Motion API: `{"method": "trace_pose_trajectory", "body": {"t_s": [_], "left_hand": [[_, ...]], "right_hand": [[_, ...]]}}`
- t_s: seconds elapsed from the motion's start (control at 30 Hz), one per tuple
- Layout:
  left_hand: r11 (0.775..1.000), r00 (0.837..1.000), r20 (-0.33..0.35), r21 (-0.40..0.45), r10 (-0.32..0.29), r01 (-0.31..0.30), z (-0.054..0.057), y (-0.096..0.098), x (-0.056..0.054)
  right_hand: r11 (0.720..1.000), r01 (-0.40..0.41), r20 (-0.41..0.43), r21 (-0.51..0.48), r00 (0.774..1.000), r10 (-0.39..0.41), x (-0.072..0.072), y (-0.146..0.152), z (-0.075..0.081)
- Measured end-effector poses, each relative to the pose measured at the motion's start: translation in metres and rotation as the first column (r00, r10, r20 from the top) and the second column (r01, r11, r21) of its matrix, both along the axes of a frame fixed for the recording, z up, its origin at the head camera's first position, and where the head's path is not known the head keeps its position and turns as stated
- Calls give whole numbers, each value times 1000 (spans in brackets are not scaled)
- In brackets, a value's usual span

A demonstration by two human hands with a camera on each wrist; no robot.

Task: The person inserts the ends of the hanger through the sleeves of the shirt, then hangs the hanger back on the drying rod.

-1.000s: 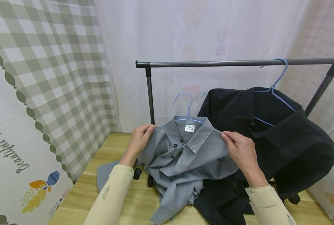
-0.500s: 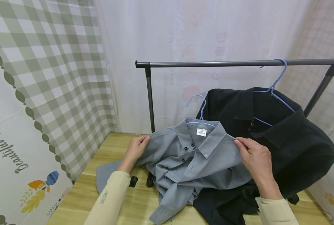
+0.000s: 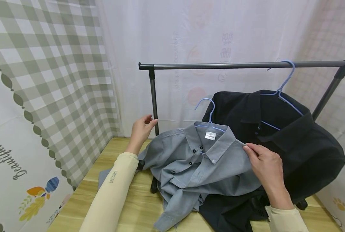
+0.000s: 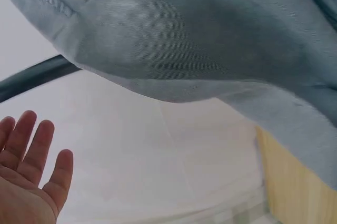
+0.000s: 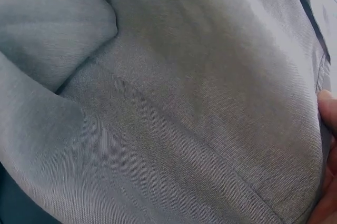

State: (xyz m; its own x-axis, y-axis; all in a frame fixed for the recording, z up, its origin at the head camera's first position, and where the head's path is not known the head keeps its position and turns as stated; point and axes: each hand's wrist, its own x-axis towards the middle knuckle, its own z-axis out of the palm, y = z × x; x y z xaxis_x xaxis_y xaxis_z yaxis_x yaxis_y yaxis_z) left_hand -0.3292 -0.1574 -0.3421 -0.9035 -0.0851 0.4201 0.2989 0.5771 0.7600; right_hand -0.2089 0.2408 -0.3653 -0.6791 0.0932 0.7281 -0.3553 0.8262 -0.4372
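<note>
A grey button-up shirt [image 3: 184, 154] with a white neck label hangs on a blue hanger [image 3: 211, 109], whose hook sticks up free below the rail. My right hand [image 3: 266, 169] pinches the shirt's shoulder on the right side. In the right wrist view, my thumb [image 5: 327, 109] lies at the edge of the grey cloth. My left hand [image 3: 142, 132] is off the shirt, raised beside its left shoulder near the rack's upright. The left wrist view shows this hand's fingers [image 4: 37, 148] spread loosely, apart from the cloth.
A dark clothes rack [image 3: 207, 66] stands on the wooden table [image 3: 140, 203]. From its rail hangs a black shirt [image 3: 300, 164] on another blue hanger [image 3: 287, 79], spreading behind and right of the grey one. Checked curtain cloth [image 3: 73, 71] borders the left.
Both hands spread the shirt's shoulders and shifted it to the right and slightly lower. Then my left hand let go of its shoulder and rose; my right hand keeps its pinch.
</note>
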Motion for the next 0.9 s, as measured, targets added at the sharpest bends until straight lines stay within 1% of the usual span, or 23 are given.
{"method": "trace_pose_trajectory", "body": {"t_s": [0.1, 0.37, 0.5, 0.63, 0.77, 0.9], "left_hand": [[1000, 1000, 4, 4, -5, 5, 3, 3, -3], [1000, 1000, 11, 4, 6, -6, -4, 6, -12], [1000, 1000, 8, -11, -4, 4, -5, 6, -12], [999, 1000, 10, -36, -3, 3, -4, 7, -11], [998, 1000, 19, -55, 8, -7, -4, 8, -10], [998, 1000, 24, -69, 8, -6, -4, 7, -9]], "right_hand": [[1000, 2, 9, -3, 1000, -2, 1, 0, 1], [999, 30, 73, -18, 997, -29, 5, 3, 2], [998, 57, 94, -19, 994, -55, 6, 5, 3], [996, 85, 86, -13, 993, -84, 6, 7, 5], [992, 124, 68, -2, 990, -124, 7, 9, 11], [983, 184, 101, 7, 978, -184, 10, 14, 21]]}}
